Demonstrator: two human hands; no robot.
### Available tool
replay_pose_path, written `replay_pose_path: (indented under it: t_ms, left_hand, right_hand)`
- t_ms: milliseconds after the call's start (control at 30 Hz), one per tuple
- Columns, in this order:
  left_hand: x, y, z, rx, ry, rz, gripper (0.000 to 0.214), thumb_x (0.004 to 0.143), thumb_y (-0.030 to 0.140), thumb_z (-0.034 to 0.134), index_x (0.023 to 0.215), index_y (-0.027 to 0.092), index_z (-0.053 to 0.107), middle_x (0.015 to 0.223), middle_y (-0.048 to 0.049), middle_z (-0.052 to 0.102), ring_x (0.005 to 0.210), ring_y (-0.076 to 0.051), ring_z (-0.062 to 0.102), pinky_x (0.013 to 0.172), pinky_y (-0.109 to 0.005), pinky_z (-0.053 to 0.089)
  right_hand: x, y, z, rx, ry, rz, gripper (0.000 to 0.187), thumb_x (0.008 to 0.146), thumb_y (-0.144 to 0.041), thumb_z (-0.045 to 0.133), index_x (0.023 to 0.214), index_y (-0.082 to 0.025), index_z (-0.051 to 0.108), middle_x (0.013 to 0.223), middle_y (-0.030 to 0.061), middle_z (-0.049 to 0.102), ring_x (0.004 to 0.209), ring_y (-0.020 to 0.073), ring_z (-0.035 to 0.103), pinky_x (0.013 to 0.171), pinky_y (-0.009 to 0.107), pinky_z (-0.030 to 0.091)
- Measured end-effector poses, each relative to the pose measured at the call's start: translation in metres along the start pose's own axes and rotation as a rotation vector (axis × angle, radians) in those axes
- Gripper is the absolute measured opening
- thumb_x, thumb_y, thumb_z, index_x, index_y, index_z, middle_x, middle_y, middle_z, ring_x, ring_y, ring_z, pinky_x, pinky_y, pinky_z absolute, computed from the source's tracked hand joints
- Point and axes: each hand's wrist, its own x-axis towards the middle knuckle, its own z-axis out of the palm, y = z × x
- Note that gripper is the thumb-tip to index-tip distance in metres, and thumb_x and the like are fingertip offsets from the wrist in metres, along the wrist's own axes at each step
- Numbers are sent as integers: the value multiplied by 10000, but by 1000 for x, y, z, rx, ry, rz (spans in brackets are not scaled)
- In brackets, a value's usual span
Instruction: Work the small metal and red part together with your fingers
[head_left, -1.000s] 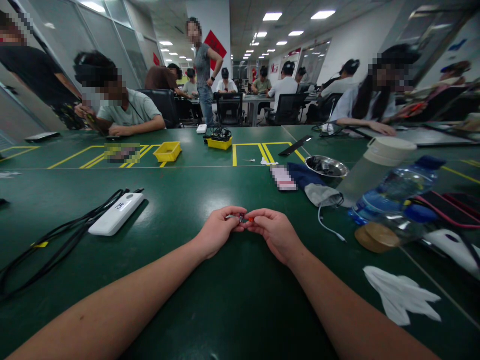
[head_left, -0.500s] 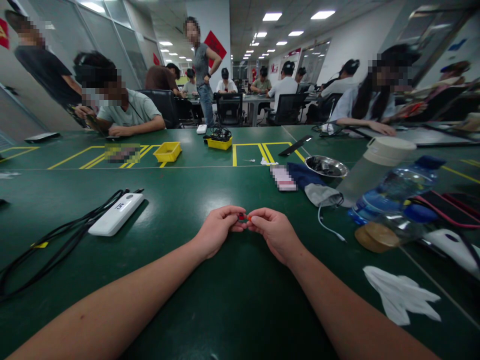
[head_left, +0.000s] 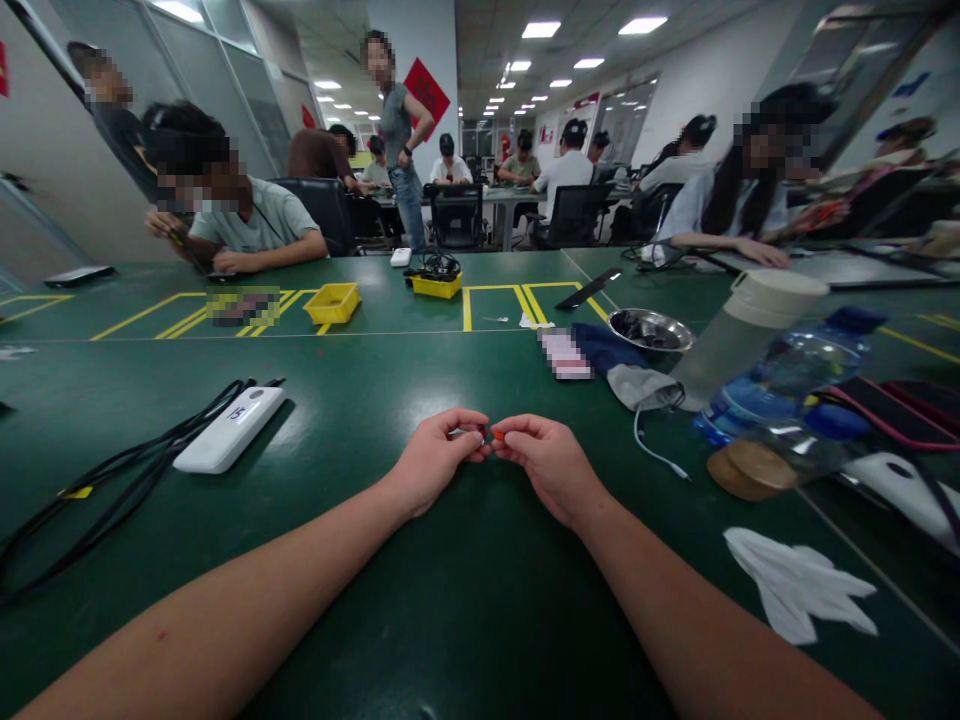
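Observation:
Over the middle of the green table, my two hands meet almost fingertip to fingertip. My left hand pinches a small dark red piece between thumb and fingers; most of it is covered. A small orange piece is pinched in the fingertips of my right hand. Both pieces are too small and too hidden for me to tell their kind. A narrow gap shows between the two sets of fingertips.
To the left lie a white power bank and black cables. On the right stand a tumbler, a water bottle and a steel bowl, with a crumpled tissue nearer. Yellow bins sit farther back; people work beyond.
The red piece shows less between my left fingers, and the two small pieces look slightly farther apart. My hands stay in nearly the same place.

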Motion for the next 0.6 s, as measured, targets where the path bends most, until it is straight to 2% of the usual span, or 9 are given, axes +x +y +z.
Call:
replay_pose_path:
  t_ms: [400,600]
  left_hand:
    - [1,-1,0,-92,-19,4,189,823,193,611,1001,130,612,853,-64,679,765,-129,661,735,-252,521]
    - [-1,-1,-1,-31,-36,25,232,802,186,643,1029,141,635,866,-61,685,754,-125,662,718,-238,525]
  right_hand:
    - [-2,1,1,-56,-30,-47,136,677,-161,688,811,-151,669,784,51,699,711,154,640,741,334,486]
    - [-3,2,0,-68,-27,-65,175,664,-179,718,831,-160,668,775,34,687,711,159,641,705,321,482]
